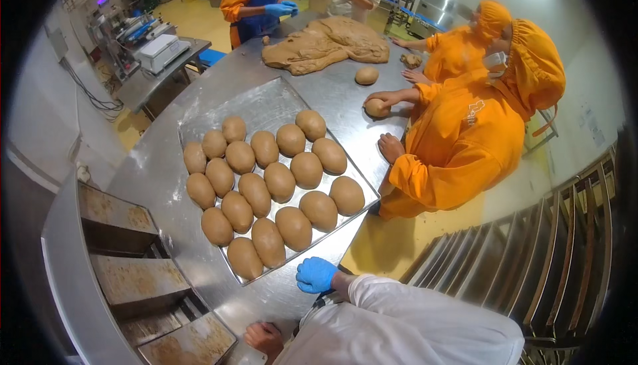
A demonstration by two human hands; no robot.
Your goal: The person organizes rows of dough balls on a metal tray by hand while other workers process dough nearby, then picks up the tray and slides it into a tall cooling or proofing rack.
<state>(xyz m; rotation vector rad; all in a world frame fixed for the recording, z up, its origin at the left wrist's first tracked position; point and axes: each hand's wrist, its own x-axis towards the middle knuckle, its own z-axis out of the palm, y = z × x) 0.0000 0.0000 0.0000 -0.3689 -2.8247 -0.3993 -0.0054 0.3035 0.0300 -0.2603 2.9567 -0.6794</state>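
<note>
"Steel table (359, 136), yellow floor (372, 251) below it. What's the step?"

"Shaping and traying dough, I'd judge. Balls (294, 227) sit in rows on the tray (259, 102), just ahead and to the left of the right hand (317, 274)."

"What's that hand holding?"

"Nothing that shows. It's blue-gloved, fingers curled in narrow, near the tray's close edge. The left hand (264, 337), bare, is behind and left of it, partly in shadow; I can't tell whether it's closed or holds anything."

"What would the next move call for?"

"For a ball, the right hand opened wide and cupping lightly; I'd expect soft dough to dent. For the tray, both hands at the rim, kept level."

"Anything in the way?"

"An orange-clad co-worker (465, 142), ahead and to the right of the right hand, one palm (394, 97) on a loose ball (376, 108). Racks (525, 259) stand off to its right, stained shelves (139, 278) to its left. The dough heap (325, 43) lies well ahead, past the tray."
</note>
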